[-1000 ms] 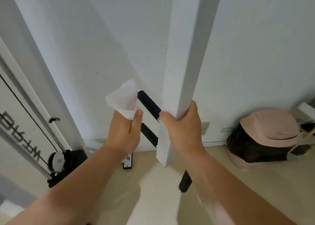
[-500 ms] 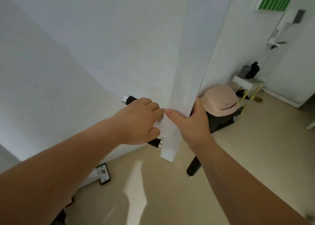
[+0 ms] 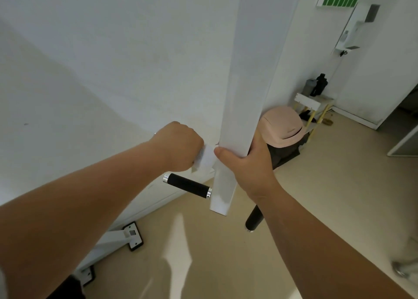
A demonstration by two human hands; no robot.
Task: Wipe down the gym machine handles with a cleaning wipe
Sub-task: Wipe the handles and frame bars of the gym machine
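Observation:
A white square bar (image 3: 239,117) of the gym machine hangs in front of me. My right hand (image 3: 246,162) grips it near its lower end. My left hand (image 3: 181,147) is curled round a white cleaning wipe (image 3: 207,159) and round an upper handle that the hand hides, just left of the bar. Below it a black handle with silver end caps (image 3: 187,185) sticks out to the left, bare. Another black handle (image 3: 254,219) points down on the right, partly behind my right forearm.
A white wall stands close behind the bar. The machine's white floor frame with bolted feet (image 3: 132,233) lies at the lower left. A pink-lidded bin (image 3: 282,126) and a small white stool with bottles (image 3: 314,101) stand to the right on the beige floor.
My left hand brought the wipe from the air onto the upper handle and now sits higher, uncovering the lower black handle. The view swung right. My right hand stays on the bar.

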